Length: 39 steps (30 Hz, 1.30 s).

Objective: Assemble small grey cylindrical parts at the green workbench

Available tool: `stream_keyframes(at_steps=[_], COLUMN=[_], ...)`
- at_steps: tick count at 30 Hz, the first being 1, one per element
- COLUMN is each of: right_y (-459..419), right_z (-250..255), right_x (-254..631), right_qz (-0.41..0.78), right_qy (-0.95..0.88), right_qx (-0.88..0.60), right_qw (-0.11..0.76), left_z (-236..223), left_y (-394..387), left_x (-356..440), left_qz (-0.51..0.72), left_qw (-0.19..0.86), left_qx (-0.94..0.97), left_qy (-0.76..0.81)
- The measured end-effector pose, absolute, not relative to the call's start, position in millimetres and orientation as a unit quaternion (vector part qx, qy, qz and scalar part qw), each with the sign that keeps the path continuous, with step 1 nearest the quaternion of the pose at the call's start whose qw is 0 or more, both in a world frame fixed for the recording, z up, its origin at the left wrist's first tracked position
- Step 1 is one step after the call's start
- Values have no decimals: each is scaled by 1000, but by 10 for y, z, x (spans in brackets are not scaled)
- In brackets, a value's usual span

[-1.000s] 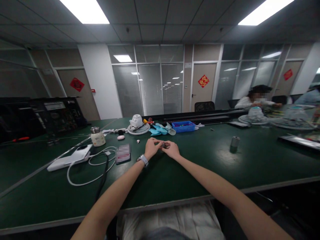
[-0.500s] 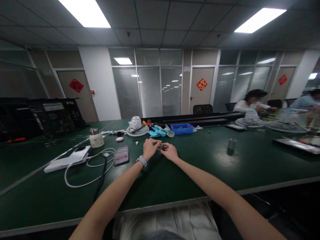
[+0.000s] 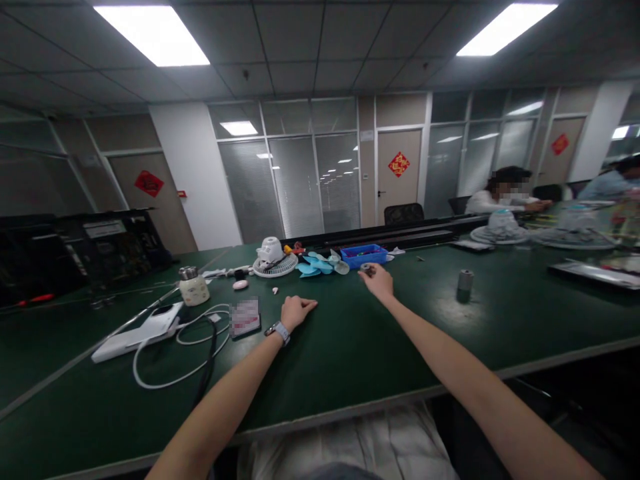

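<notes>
My right hand point(image 3: 380, 283) is closed around a small grey metal part point(image 3: 367, 269), held just in front of the blue bin point(image 3: 364, 262). Fingers cover much of the part, so its exact kind is not clear. Over the middle of the table, my left hand point(image 3: 296, 312) has thumb and fingertips pressed together, pointing right. Whatever may be between them is too small to make out. A grey metal cylinder point(image 3: 465, 280) stands upright to the right of my right hand. Light blue fan blades point(image 3: 317, 264) lie left of the bin.
A white fan body with its grille point(image 3: 275, 265) sits at the back. On the left are a cream jar point(image 3: 193, 288), a white power bank point(image 3: 133, 337) with a looped cable, and a phone point(image 3: 245, 317). Another person point(image 3: 505, 193) works at the far right.
My hands have parted. The right one has moved right and away from me with the metal part, up to the bin; the left has come slightly nearer to me.
</notes>
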State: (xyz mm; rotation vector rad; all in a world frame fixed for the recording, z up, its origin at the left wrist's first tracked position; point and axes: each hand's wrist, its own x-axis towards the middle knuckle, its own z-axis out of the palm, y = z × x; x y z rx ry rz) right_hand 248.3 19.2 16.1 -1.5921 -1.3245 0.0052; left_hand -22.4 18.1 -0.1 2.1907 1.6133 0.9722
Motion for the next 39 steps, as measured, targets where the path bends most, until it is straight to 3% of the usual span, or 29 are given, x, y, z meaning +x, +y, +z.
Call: stream_keyframes(at_steps=[6,9,11,15,18,23,28,34,39], right_y=[151,117,76,-23,-57,-50,-50,67,152], right_z=[72,63,112,187,89,-95,81,365,368], right_x=[3214,3196,3035,2362,1758,1276,1573,2720,3302], right_qz=[0,17,-48,-156,-78,10,-14,-141,-133], right_qy=[-445,-446,-454,-629,-811,-863,-839,-675,-593], right_qx=[-787,-799,-793,-651,-482,-439,-480,-610,-682], right_qw=[427,403,404,396,321,248,257,390,406], left_z=[-59,-71,-70,-73,-92,-123,-125,-107,-98], left_y=[293,306,304,303,305,307,318,291,278], left_x=[-276,-302,-309,-303,-293,-278,-287,-293,-287], left_qz=[350,387,405,416,423,420,403,404,398], left_qw=[131,126,122,123,129,127,125,135,136], left_qx=[751,711,685,653,645,655,666,672,672], left_qy=[544,573,594,621,623,615,615,605,609])
